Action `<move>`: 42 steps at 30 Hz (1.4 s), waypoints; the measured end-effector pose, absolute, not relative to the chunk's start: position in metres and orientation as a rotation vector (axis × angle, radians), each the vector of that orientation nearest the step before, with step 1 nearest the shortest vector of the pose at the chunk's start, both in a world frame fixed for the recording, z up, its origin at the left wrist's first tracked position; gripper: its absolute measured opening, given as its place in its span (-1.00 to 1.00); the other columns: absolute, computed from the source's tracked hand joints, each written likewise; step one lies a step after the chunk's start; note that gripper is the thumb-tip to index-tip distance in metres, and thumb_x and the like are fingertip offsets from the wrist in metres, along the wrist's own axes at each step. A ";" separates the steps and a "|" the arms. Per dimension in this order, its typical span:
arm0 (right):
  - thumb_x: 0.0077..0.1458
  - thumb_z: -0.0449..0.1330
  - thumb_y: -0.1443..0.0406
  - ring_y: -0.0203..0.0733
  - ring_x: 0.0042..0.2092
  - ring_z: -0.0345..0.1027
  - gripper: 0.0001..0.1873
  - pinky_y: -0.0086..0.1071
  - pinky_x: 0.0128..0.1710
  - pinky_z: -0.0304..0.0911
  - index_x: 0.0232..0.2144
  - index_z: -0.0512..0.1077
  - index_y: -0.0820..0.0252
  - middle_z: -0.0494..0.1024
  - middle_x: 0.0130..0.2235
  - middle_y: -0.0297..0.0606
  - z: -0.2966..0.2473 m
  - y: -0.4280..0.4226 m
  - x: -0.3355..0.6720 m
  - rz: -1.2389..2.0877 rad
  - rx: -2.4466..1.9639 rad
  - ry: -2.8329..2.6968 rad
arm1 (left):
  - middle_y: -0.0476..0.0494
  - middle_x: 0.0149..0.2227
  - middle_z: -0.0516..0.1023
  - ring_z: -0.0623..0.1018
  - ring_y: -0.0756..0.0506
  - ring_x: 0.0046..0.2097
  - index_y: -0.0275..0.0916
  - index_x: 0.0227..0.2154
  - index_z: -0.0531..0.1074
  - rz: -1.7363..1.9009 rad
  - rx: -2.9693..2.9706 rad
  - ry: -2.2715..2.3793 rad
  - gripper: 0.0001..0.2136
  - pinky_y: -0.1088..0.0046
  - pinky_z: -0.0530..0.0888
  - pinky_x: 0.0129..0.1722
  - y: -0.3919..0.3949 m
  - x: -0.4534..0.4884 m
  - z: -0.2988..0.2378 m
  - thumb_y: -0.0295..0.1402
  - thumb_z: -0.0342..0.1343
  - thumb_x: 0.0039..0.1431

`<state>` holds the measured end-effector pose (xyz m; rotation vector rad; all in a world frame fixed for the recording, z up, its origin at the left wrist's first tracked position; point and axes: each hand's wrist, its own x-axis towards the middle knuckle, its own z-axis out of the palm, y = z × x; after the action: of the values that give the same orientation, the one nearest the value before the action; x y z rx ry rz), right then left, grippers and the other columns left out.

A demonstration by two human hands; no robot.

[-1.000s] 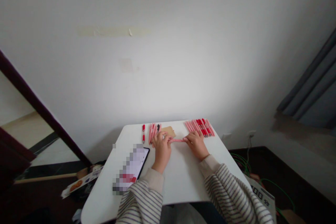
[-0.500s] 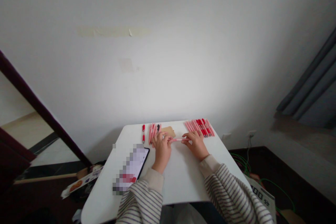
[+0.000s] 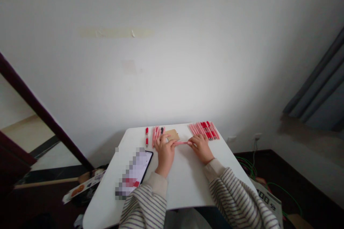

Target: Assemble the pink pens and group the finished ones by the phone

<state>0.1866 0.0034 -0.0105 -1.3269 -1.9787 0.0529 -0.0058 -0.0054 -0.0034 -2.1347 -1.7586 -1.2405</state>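
Observation:
A pink pen [image 3: 181, 143] lies level between my two hands above the white table [image 3: 185, 182]. My left hand [image 3: 164, 150] is closed on its left end, and my right hand [image 3: 200, 147] grips the right end; the fingers cover both tips. Just behind my left hand are several pink pens [image 3: 154, 134] and a black one [image 3: 162, 131], partly hidden by the fingers. A tan card or pad [image 3: 173, 135] sits beyond the held pen. Beyond my right hand, several pink and red pens [image 3: 204, 128] lie side by side in a row.
A red pen [image 3: 147, 137] lies alone toward the table's back left. Left of my left forearm rests a phone [image 3: 137, 171], its screen partly blurred out. The wall [image 3: 172, 78] stands behind the table. Green cables [image 3: 248, 164] and a printed bag or box [image 3: 268, 200] are on the floor at right.
My right hand's fingers have shifted slightly along the pink pen toward my left hand, so less of it shows between them. The other pens and the phone have stayed put.

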 end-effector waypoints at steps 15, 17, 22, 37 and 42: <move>0.23 0.07 0.09 -0.09 -0.14 0.27 -0.73 -0.06 0.05 -0.01 -0.37 0.47 0.04 0.53 -0.34 -0.28 -0.011 0.005 0.187 0.053 -1.322 -1.904 | -0.14 -0.04 0.42 0.27 -0.23 0.09 -0.06 -0.41 0.61 -1.260 -2.151 -1.725 -0.88 -0.09 0.12 0.19 -0.008 -0.004 0.001 -0.37 0.17 0.06; 0.17 0.13 0.04 -0.09 -0.16 0.29 -0.72 -0.10 0.02 0.05 -0.37 0.49 0.06 0.54 -0.34 -0.27 -0.012 0.007 0.189 0.127 -1.271 -1.830 | -0.14 -0.05 0.41 0.29 -0.22 0.08 -0.05 -0.39 0.61 -1.285 -2.149 -1.747 -0.90 -0.04 0.17 0.16 -0.006 -0.005 -0.001 -0.32 0.20 0.05; -0.01 0.27 -0.03 -0.13 -0.28 0.33 -0.64 -0.26 -0.22 0.21 -0.47 0.49 0.14 0.54 -0.40 -0.23 -0.013 0.013 0.192 0.461 -1.108 -1.610 | -0.13 -0.04 0.42 0.30 -0.24 0.09 -0.01 -0.36 0.60 -1.299 -2.146 -1.767 -0.90 -0.02 0.19 0.13 -0.003 -0.005 -0.007 -0.26 0.21 0.05; -0.01 0.28 -0.01 -0.13 -0.14 0.43 -0.70 -0.09 -0.04 0.30 -0.32 0.41 0.00 0.55 -0.22 -0.33 -0.007 0.011 0.184 1.530 -0.557 -0.783 | -0.11 0.01 0.45 0.30 -0.21 0.14 -0.04 -0.18 0.52 -0.974 -2.369 -1.777 -0.77 -0.02 0.15 0.20 -0.014 0.002 -0.006 -0.16 0.12 0.13; 0.10 0.11 -0.07 -0.25 -0.41 0.31 -0.66 -0.13 -0.14 0.33 -0.46 0.34 0.01 0.40 -0.49 -0.42 0.003 0.010 0.199 1.564 -0.385 -0.617 | -0.19 0.14 0.38 0.17 -0.33 0.27 -0.08 0.03 0.36 -0.741 -2.283 -1.843 -0.60 -0.34 -0.04 0.20 -0.016 -0.003 -0.011 -0.09 0.05 0.16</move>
<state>0.1985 0.0104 0.0033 -0.3852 -0.6174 1.5640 -0.0025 -0.0165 -0.0109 -2.2833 -1.8433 -0.7407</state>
